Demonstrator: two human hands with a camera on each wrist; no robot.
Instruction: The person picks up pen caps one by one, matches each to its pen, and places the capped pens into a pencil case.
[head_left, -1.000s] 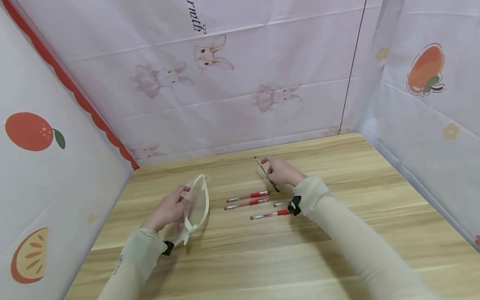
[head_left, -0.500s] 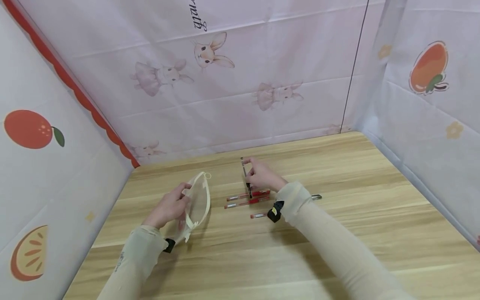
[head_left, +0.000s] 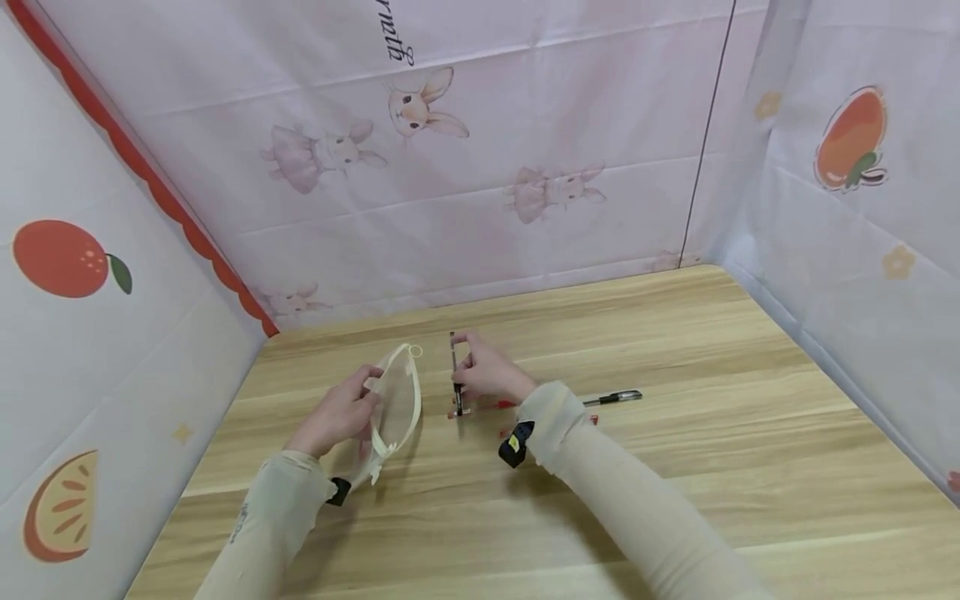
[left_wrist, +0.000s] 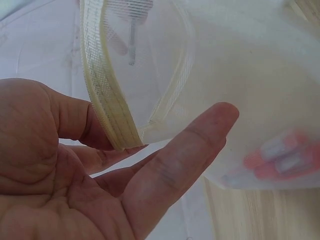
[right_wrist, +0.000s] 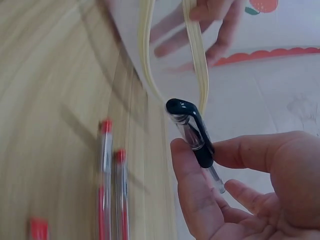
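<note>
My left hand [head_left: 341, 415] holds a translucent mesh pouch [head_left: 400, 404] by one side of its mouth, thumb and fingers on the pale yellow zipper edge [left_wrist: 107, 85]. The pouch gapes toward the right. Through its mesh, red pens [left_wrist: 282, 155] show at the bottom in the left wrist view. To the right of the mouth, my right hand [head_left: 491, 367] pinches a black capped pen [right_wrist: 192, 132] between thumb and fingers, raised off the table. Its capped end points toward the pouch mouth in the right wrist view, apart from the mesh or touching it, I cannot tell.
Several red pens [right_wrist: 105, 170] lie on the wooden table [head_left: 465, 517] below my right hand, partly hidden by it in the head view. Another black pen [head_left: 615, 397] lies right of my right wrist. Printed cloth walls [head_left: 480, 167] enclose the table's back and sides.
My right hand has carried the black pen leftward across the red pens toward the pouch, and the pen has turned more upright in the head view. My left hand and the pouch have barely moved.
</note>
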